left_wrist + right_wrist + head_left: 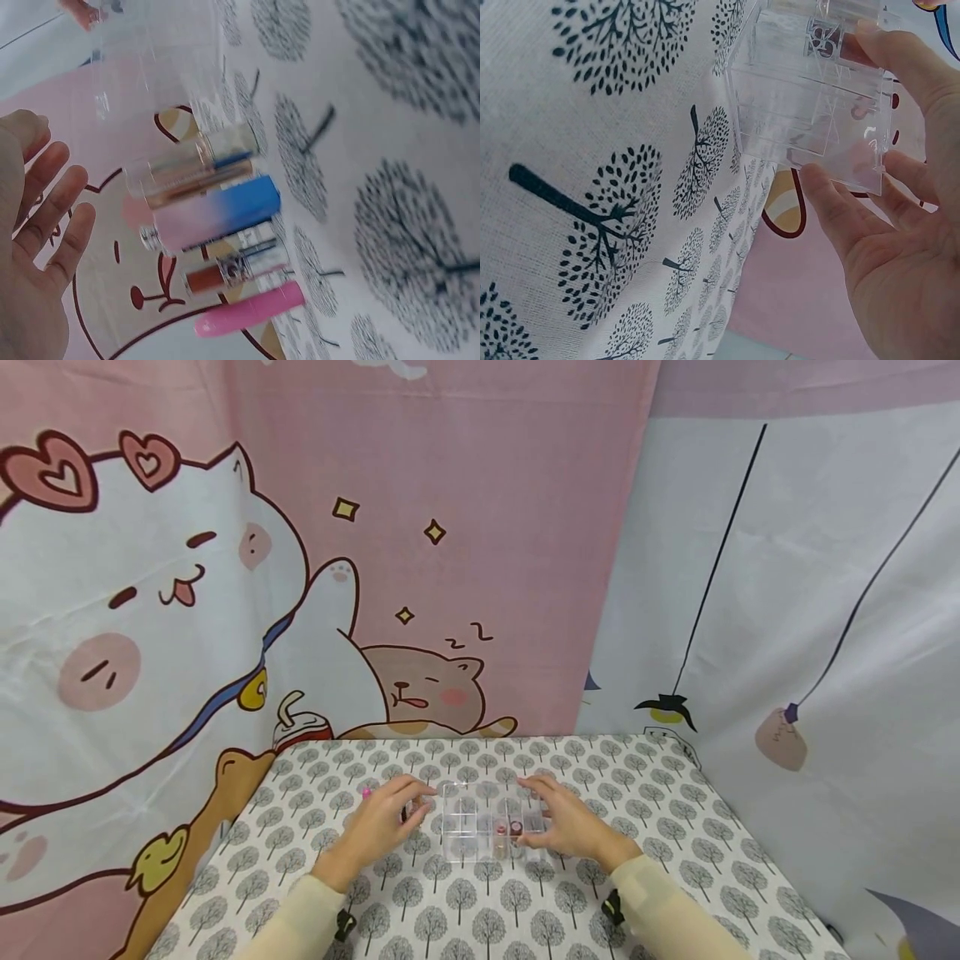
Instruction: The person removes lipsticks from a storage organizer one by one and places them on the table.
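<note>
A clear divided organizer box (461,820) stands on the cloth between both hands. Two small lip tubes (501,843) are in its front right compartments. My right hand (564,820) holds the box's right end, thumb and fingers spread around it; the right wrist view shows fingertips on the clear wall (780,94). Fingers parted and holding nothing, my left hand (386,818) hovers left of the box. Near it in the left wrist view stand a pink-and-blue tube (214,216), a brownish-red lip gloss (206,280), a bright pink tube (251,309) and a clear-capped tube (180,166).
A white tablecloth (487,927) with grey tree prints covers the table. Behind it hangs a pink curtain (517,568) with cartoon cats, and a pale curtain (697,527) hangs on the right.
</note>
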